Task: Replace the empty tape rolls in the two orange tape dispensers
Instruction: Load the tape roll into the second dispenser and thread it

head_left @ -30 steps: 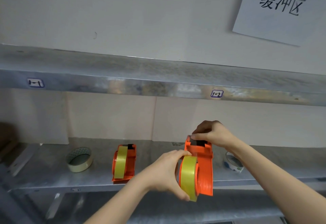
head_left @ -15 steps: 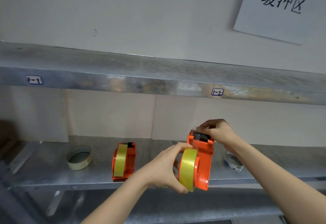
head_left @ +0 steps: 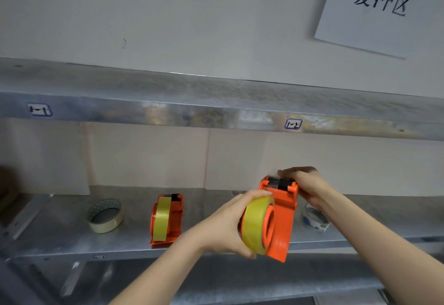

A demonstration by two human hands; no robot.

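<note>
I hold an orange tape dispenser (head_left: 284, 211) in the air in front of the lower metal shelf (head_left: 60, 235). A yellow tape roll (head_left: 255, 223) sits on its wheel, and my left hand (head_left: 225, 223) wraps around that roll. My right hand (head_left: 305, 184) pinches the dispenser's black cutter end at the top, with a thin clear strip of tape at the fingertips. A second orange dispenser (head_left: 167, 218) with a yellow roll in it stands on the shelf to the left.
A nearly spent tape roll (head_left: 105, 215) lies flat at the shelf's left. A small white and blue roll (head_left: 314, 218) lies behind my right wrist. An upper shelf (head_left: 216, 112) overhangs. A paper sign (head_left: 382, 6) hangs on the wall.
The held dispenser has turned so its open side and the roll's orange hub face me more. My right fingers moved from its far end onto the cutter top.
</note>
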